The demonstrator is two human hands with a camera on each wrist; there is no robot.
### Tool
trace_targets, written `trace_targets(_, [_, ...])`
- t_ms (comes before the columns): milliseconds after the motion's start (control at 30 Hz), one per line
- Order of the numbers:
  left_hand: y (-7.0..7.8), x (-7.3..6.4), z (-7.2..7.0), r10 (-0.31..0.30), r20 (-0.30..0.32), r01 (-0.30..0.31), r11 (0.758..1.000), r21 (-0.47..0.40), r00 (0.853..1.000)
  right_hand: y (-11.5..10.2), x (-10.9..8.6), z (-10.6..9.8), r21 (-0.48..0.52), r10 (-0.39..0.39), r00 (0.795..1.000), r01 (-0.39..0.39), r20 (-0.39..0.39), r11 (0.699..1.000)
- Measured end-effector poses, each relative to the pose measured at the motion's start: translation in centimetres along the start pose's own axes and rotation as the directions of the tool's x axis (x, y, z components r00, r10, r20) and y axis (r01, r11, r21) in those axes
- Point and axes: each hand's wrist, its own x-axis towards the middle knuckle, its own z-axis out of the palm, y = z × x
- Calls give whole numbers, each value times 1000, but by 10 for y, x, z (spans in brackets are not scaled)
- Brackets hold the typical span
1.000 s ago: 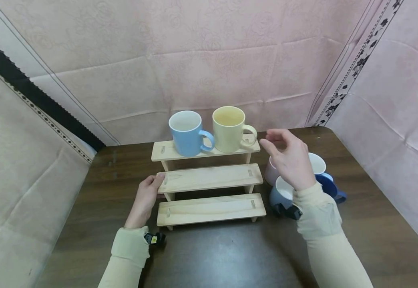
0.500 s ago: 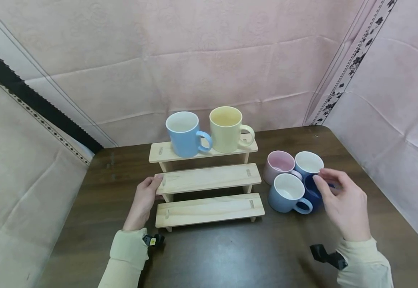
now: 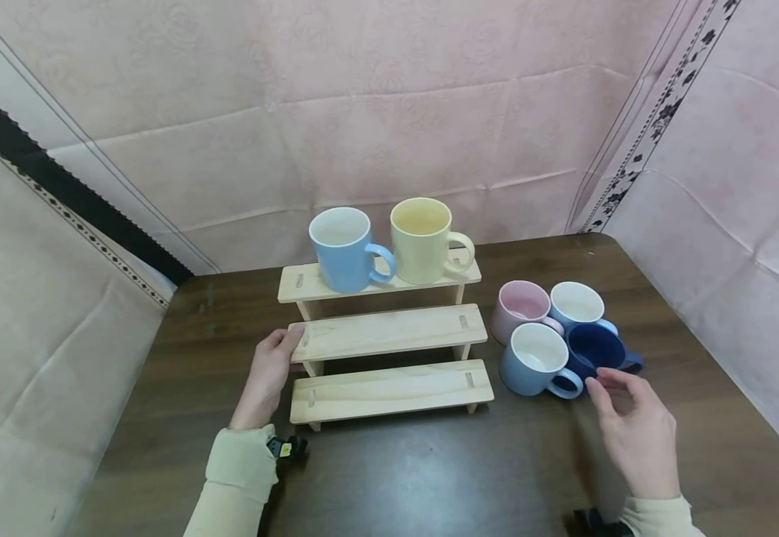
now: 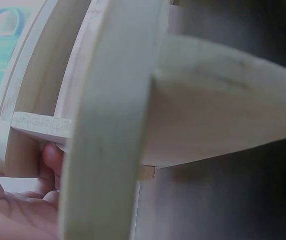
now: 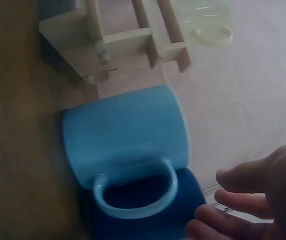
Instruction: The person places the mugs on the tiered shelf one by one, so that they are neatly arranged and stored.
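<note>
My left hand (image 3: 268, 374) grips the left end of the middle step of a three-step wooden shelf (image 3: 389, 333), thumb on top. In the left wrist view, fingers (image 4: 52, 159) curl beneath the step. My right hand (image 3: 638, 432) is just in front of a dark blue mug (image 3: 587, 349), holding nothing, its fingers loosely bent near the rim. Left of that mug is a grey-blue mug (image 3: 525, 373), its handle toward my right hand. Behind them stand a pink mug (image 3: 510, 317) and a light blue mug with a white inside (image 3: 574, 306).
On the top step stand a sky-blue mug (image 3: 344, 261) and a pale yellow mug (image 3: 419, 250), handles to the right. The shelf is on a dark wooden table (image 3: 389, 485). Pink patterned cloth (image 3: 363, 112) hangs behind the table and along both sides.
My right hand has come down from beside the yellow mug to the dark blue mug, then drawn back slightly toward me. The left hand has stayed on the shelf.
</note>
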Motion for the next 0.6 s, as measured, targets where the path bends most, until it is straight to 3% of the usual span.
trace_targets(200, [-1,0,0,11,0,-11,1000,0,1000,1,-6,8,-6,22,998,-22,63,1000])
trace_targets(367, [-1,-1,0,2,1,-2,1000,3,1000,2,-6,14,-38,-11,992,15,123,999])
trace_targets(600, [0,-1,-1,-3,5,3,1000,3,1000,3,-6,22,-57,-41,991,48,126,997])
